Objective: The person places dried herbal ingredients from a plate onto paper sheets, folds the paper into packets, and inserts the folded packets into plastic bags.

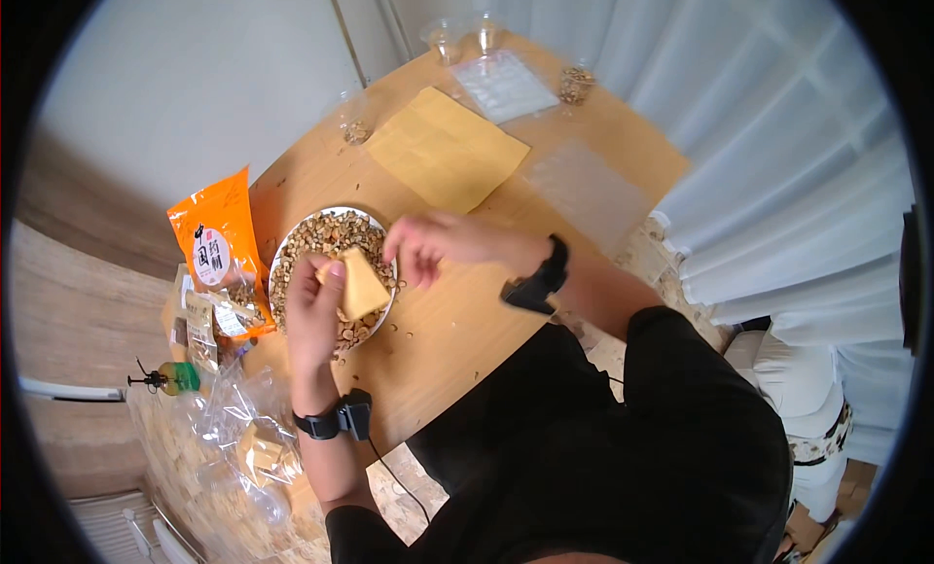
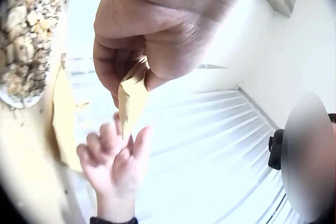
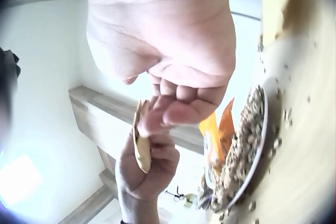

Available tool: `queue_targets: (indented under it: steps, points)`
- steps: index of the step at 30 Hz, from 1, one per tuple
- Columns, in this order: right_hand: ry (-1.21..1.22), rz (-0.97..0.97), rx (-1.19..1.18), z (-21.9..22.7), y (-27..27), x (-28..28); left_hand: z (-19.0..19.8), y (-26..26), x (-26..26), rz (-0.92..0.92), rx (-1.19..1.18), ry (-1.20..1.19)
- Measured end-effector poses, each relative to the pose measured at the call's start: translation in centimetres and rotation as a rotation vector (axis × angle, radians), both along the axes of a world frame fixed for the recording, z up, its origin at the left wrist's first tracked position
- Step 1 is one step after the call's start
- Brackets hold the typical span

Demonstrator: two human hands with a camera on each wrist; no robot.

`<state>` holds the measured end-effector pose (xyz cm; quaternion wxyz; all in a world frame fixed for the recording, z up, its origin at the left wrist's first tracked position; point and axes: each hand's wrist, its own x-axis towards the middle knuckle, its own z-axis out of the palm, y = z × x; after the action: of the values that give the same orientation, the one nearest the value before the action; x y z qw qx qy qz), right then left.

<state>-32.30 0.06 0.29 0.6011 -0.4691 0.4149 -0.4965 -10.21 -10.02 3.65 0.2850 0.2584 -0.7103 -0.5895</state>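
Observation:
My left hand [image 1: 309, 311] pinches a small yellowish paper pouch [image 1: 362, 287] between thumb and fingers, above a white plate [image 1: 393, 297] heaped with chopped dried herb pieces [image 1: 326, 235]. Seen from the left wrist, the pouch [image 2: 134, 100] looks flat and hangs narrow end down. Just right of it is my right hand [image 1: 433, 248], blurred, with loosely bent fingers that hold nothing. In the right wrist view, those fingertips [image 3: 178, 112] overlap the upper part of the pouch [image 3: 143, 148].
An orange printed bag [image 1: 216, 233] stands left of the plate, beside clear plastic packaging [image 1: 238, 408] and a green spray bottle [image 1: 178, 377]. Farther back lie a large yellow sheet [image 1: 448, 148] and white bags [image 1: 506, 86]. Several clear cups, one being a cup with brown pieces [image 1: 576, 85], line the far edge.

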Motion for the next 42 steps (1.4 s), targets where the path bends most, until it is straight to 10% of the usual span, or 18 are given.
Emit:
queue_targets:
  steps: [5,10,22,33,42]
  points:
    - [1.371,-0.372,-0.123,1.6,7.2,-11.6,4.2,-0.7,0.9,-0.045,-0.059,0.113]
    - [1.506,-0.608,0.225,0.3,14.2,-19.4,5.8,-0.5,3.0,-0.144,-0.099,-0.01]
    - [1.142,-0.567,0.282,-5.0,17.7,-27.1,7.3,-0.7,6.1,-0.108,-0.276,-0.042]
    - [0.562,-0.944,0.113,9.1,16.4,-18.3,7.4,-0.8,7.1,-0.058,-0.246,0.039]
    - [0.273,-0.848,-0.341,14.5,9.0,-9.1,7.6,-0.9,7.8,-0.166,-0.295,0.031]
